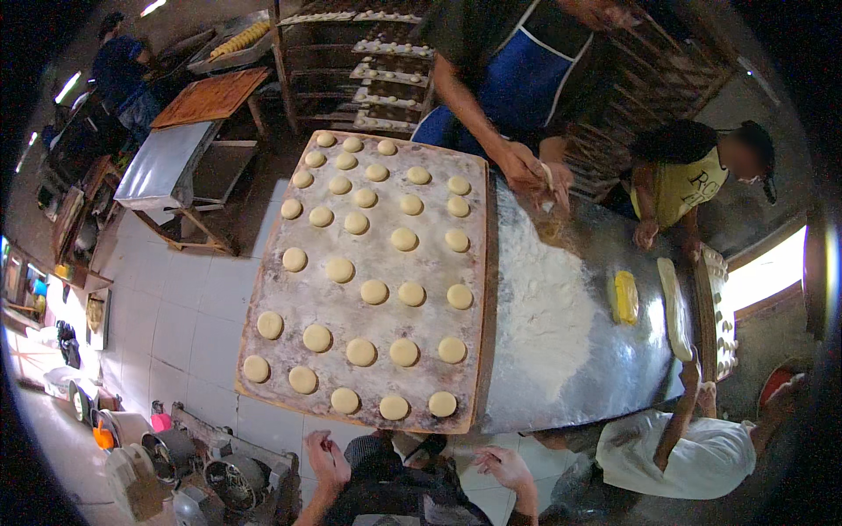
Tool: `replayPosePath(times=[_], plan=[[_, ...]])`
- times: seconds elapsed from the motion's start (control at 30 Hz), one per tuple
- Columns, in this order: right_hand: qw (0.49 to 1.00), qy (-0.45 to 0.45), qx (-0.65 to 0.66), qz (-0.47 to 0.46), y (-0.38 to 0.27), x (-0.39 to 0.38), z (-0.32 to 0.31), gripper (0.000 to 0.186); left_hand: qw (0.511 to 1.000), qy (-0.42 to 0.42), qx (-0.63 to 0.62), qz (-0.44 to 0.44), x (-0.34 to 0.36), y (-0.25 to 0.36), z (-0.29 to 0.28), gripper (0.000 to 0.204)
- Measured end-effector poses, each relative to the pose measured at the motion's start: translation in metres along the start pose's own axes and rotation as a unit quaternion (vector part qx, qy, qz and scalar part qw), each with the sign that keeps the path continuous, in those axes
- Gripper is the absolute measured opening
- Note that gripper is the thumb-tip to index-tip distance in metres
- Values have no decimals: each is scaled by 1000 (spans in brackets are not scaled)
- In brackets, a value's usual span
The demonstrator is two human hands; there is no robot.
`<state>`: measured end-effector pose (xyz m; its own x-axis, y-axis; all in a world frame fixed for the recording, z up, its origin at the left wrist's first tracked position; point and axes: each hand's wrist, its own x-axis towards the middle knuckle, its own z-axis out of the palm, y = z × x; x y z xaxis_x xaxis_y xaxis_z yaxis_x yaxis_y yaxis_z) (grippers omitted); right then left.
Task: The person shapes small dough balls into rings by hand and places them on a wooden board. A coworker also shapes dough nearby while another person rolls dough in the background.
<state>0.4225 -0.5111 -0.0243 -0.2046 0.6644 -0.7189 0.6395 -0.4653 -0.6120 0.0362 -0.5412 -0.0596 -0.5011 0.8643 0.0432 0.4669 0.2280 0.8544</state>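
Dough rounds (374, 291) sat in rows on a big wooden board (289, 302) dusted with flour. That board lay on the left part of a long shiny metal table (605, 351), right in front of me, just past my hands.

My left hand (329, 460) was low, near the closest edge of the board, not touching it. Its fingers were curled in a little, and I held nothing that I could see. My right hand (502, 465) hung just below the table edge, with its fingers loosely apart and empty.

On the bare metal beside the board lay a wide white patch of flour (539, 307). Farther right sat a yellow lump (624, 296) and a long pale strip of dough (675, 307).

A person in a blue apron (526, 79) stood across the table and pinched a bit of dough in both hands. Another person in a yellow shirt (680, 188) leaned at the far right corner. Someone in a white shirt (675, 456) bent down at the near right side.

Behind the table stood a rack of trays (386, 70) full of small pale pieces. To the left was a smaller metal table (167, 167) on a white tiled floor (184, 298). Pots and machine parts (175, 456) lay near my left side.
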Motion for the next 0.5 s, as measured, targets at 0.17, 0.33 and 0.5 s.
replayPosePath(times=[0.17, 0.33, 0.5], plan=[[906, 307, -168, -239, -161, -1, -3, 35, 971, -108, 165, 137, 42, 130, -5, 24], [848, 220, -381, -295, -215, 37, 0, 36, 937, -139, 271, 174, 66, 174, 20, 23], [944, 69, -128, -296, -201, 36, -52, 43, 954, -213, 174, 115, 63, 183, 41, 27]])
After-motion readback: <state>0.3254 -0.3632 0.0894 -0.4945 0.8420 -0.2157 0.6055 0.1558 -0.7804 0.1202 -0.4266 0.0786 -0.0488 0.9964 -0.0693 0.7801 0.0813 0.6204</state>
